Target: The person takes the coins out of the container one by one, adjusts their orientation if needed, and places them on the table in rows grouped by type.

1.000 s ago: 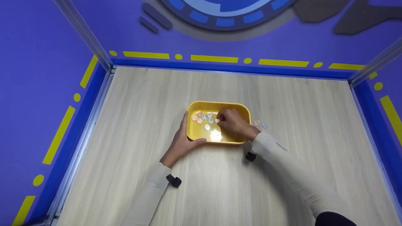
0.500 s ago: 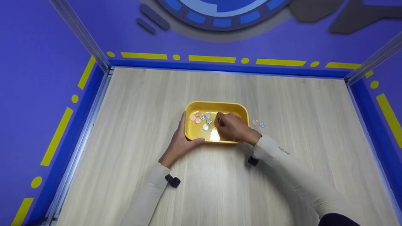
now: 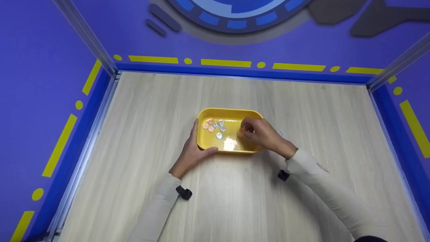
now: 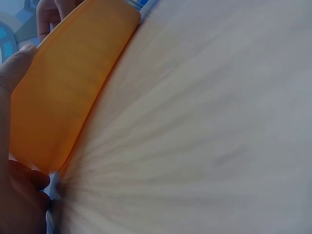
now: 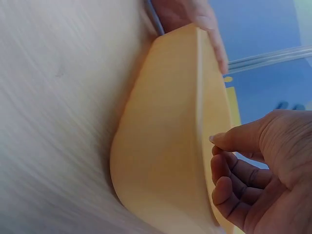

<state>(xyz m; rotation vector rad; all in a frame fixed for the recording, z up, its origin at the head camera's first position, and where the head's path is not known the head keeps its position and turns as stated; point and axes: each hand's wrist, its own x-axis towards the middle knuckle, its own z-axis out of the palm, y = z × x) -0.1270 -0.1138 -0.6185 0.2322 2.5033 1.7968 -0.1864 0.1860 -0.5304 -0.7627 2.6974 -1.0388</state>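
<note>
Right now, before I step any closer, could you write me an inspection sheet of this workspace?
Surface: pale wood-grain tabletop.
Job's things: yellow tray with three copper-coloured coins and four silver-coloured coins visible inside; another silver-coloured coin outside, right of the tray, partly hidden.
Clutter: nothing seen.
Hands: left hand grips the tray's left end; right hand has its fingers curled over the tray's right part, whether around a coin can't be told.
Cables: nothing seen.
Surroundings: blue-purple walls with yellow markings; metal posts at the corners.
</note>
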